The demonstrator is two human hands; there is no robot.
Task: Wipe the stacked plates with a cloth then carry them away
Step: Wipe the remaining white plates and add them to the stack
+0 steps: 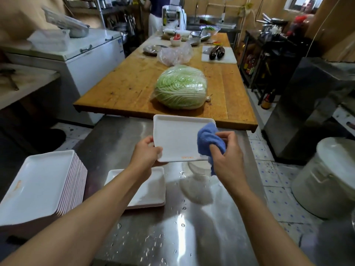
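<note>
I hold a white rectangular plate (176, 137) up above the steel counter (172, 227). My left hand (147, 152) grips its near left corner. My right hand (226, 152) holds a bunched blue cloth (208, 140) against the plate's right side. A tall stack of white plates (38, 185) stands on the counter at the left. A low pile of plates (151, 191) lies under my left forearm.
A wooden table (130, 83) ahead carries a bagged napa cabbage (180, 87), plastic bags, bowls and eggplants on a white board (219, 53). A chest freezer (92, 54) stands left. A large lidded pot (330, 177) sits on the floor right. A person (156, 14) stands at the back.
</note>
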